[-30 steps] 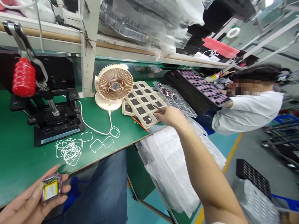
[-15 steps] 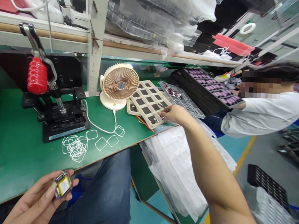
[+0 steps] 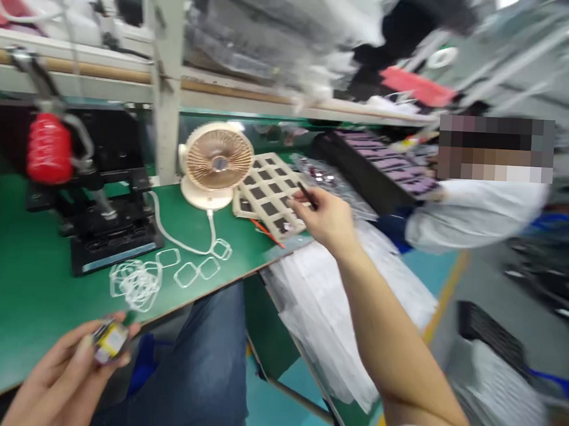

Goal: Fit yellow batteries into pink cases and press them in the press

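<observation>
Battery (image 3: 110, 340) in L hand (image 3: 64, 373); black tool (image 3: 307, 195), R hand (image 3: 325, 218).

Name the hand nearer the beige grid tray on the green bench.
Right: the right hand is at the beige grid tray's corner; the left hand is far off, past the green bench's front edge.

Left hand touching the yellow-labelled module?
Touching. The head view shows the left hand with its fingers pinching the yellow-labelled module at its edges, despite some blur.
</observation>
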A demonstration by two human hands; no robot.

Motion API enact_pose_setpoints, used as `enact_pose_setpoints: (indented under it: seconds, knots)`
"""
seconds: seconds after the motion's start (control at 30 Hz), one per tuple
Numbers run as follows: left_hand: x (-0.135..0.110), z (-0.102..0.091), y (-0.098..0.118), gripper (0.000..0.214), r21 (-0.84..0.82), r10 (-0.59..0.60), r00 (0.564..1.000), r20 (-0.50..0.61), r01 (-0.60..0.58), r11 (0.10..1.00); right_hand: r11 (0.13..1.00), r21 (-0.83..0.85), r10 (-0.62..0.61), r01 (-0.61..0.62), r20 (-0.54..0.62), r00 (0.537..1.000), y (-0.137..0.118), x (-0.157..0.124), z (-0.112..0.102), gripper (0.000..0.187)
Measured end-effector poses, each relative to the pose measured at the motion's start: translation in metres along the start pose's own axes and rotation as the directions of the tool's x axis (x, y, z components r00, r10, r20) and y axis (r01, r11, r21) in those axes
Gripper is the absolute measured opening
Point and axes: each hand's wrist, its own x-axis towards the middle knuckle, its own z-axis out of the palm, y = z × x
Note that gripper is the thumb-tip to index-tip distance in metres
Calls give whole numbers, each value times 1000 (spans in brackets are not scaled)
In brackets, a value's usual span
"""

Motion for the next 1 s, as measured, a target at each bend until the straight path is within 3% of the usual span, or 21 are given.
enact_pose_setpoints:
  seconds: [0.07,0.13,0.23,0.33,0.47,0.73,0.9,1.0]
  knots:
    - [-5,19,1,41,-28,23,999,30,-22,999,952,250,-164,176,-67,984,-33,-47,16,19]
    - [-5,34,1,31,-92,72,992,100,-63,994,732,564,-394,383,-108,913,-67,-97,37,7]
    - [-2,44,2,17,-166,173,973,153,-147,975,424,785,-603,451,-127,787,-113,-160,65,12]
    - [-3,43,3,13,-174,231,960,159,-204,964,312,827,-644,467,-177,744,-146,-191,85,22]
    - [-7,35,4,13,-168,294,942,163,-267,949,297,813,-671,501,-195,715,-163,-196,97,24]
    - [-4,29,0,14,-75,415,893,173,-408,910,336,774,-689,536,-186,700,-166,-197,101,16]
    - [-1,19,-4,22,-16,477,837,268,-491,871,390,812,-668,434,-75,741,-164,-195,104,15]
    - [-1,12,-7,34,-4,480,816,323,-506,862,451,817,-667,360,41,744,-162,-190,104,36]
